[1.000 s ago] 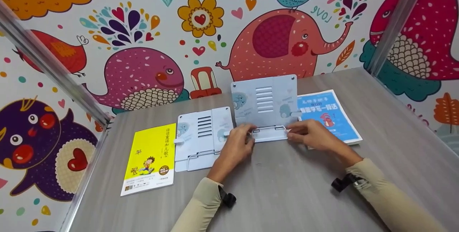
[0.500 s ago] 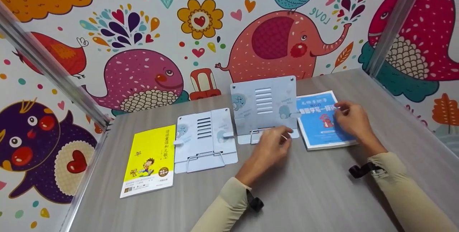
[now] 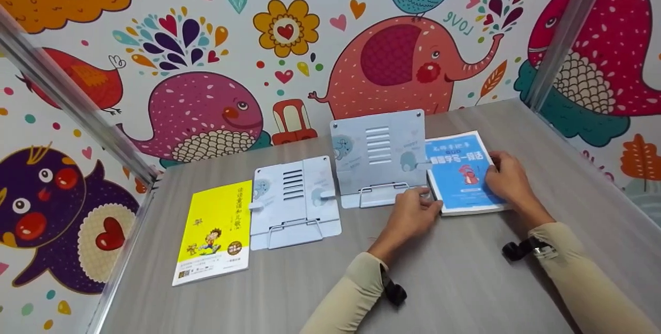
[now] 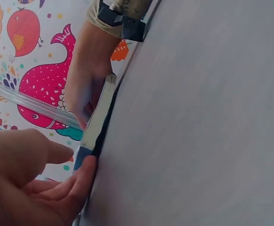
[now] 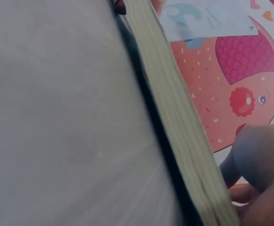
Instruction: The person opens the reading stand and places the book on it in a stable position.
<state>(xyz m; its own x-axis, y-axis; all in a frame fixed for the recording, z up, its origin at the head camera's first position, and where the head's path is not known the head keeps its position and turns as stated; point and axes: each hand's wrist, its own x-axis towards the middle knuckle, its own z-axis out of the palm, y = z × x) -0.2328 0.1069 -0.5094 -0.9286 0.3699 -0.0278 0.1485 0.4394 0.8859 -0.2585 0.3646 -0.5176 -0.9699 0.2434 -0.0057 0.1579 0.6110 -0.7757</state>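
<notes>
Head: right hand (image 3: 510, 181) apparently curved round blue book (image 3: 461, 179)

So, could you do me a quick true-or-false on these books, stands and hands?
1. The left hand and right hand both touch the blue book. True.
2. The blue book is open. False: it is closed.
3. The left stand sits between the yellow book and the right stand. True.
4. A book rests on the right stand. False: neither stand holds a book.
5. The wall shows cartoon animals. True.
</notes>
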